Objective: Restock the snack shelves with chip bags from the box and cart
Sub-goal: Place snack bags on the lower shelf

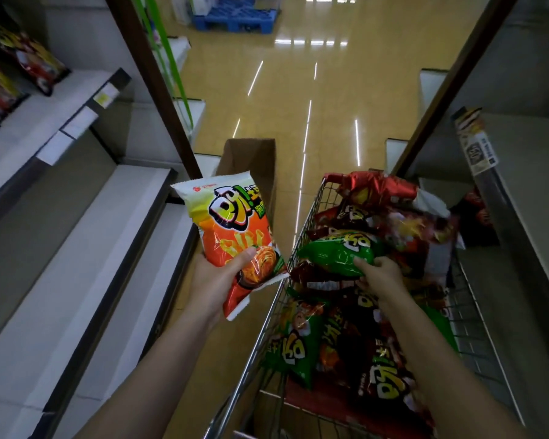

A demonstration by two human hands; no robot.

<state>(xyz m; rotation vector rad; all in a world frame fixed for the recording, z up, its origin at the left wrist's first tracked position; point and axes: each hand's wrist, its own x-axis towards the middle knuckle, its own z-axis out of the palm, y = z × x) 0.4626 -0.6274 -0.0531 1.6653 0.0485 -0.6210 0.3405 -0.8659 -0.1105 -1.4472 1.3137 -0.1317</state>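
Over the cart point(301, 267), our right hand point(381, 277) grips a green chip bag point(336, 253), fingertips buried beneath; our left hand point(217, 277) holds an orange chip bag point(235, 229) upright, its lower corner hidden.

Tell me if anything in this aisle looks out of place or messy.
Nothing is spilled or torn. The cart holds its chip bags in a jumbled heap, red ones piled above the front rim. The left hand grips an orange bag; the right hand grips a green bag in the pile. A cardboard box stands open on the floor.
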